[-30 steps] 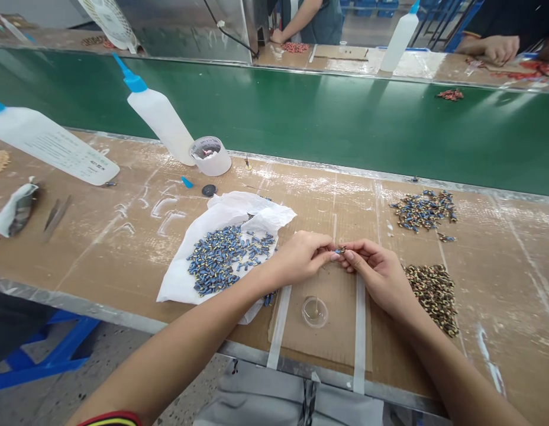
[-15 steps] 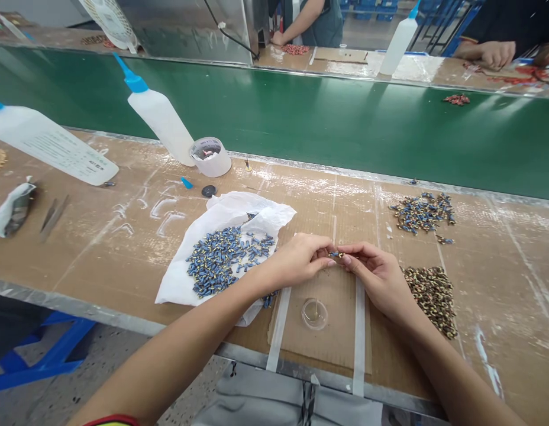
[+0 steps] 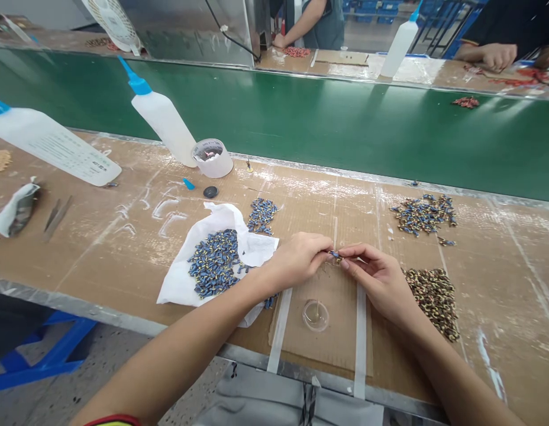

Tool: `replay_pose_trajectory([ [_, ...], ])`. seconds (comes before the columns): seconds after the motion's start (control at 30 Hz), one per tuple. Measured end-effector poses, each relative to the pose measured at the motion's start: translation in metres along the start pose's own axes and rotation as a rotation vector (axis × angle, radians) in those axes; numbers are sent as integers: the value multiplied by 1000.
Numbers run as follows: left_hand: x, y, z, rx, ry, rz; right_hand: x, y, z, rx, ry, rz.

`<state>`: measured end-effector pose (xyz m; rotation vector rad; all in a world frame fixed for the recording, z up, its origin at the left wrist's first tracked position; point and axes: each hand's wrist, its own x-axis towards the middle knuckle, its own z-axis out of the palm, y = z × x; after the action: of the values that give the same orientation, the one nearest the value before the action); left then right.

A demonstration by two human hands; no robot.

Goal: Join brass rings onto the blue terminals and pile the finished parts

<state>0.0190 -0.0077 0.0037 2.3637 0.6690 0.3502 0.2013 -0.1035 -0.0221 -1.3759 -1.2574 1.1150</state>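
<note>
Left hand [image 3: 303, 255] and right hand [image 3: 378, 276], pinched closed, are holding one tiny blue piece [image 3: 335, 254]. A clear cup [image 3: 306, 322] is holding a thin stick [image 3: 317, 306].

The bare left hand [image 3: 303, 255] and bare right hand [image 3: 377, 277] partly hid a tiny blue piece [image 3: 334, 254]; far left of their grip, a white plastic bottle [image 3: 52, 145] was cut off.

First: Free passage?
Second: Bare worktop [image 3: 312, 207] ahead of the hands [image 3: 383, 281], to the green strip [image 3: 301, 118]; also right of the brown pile [image 3: 433, 302].
First: In the way?
Second: White paper [image 3: 259, 253], left; clear cup [image 3: 316, 328] between forearms.
</note>
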Motion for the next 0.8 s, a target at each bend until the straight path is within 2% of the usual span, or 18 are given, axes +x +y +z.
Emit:
replay_pose_trajectory([
  [0.13, 0, 0, 0, 114, -7, 26, -1, 1, 0, -42, 16, -1],
  [0.43, 0, 2, 0, 171, -60, 9, -2, -3, 0, -152, 52, -64],
  [0.6, -1, -1, -1, 87, -48, 5, -3, -8, 1, -229, 11, -116],
  [0.7, -3, -2, -2, 60, -3, 0, -1, -9, -10, -252, 101, -97],
  [0.8, -5, 0, -2, 116, 13, 30, 7, -5, -36, -260, 318, -67],
])
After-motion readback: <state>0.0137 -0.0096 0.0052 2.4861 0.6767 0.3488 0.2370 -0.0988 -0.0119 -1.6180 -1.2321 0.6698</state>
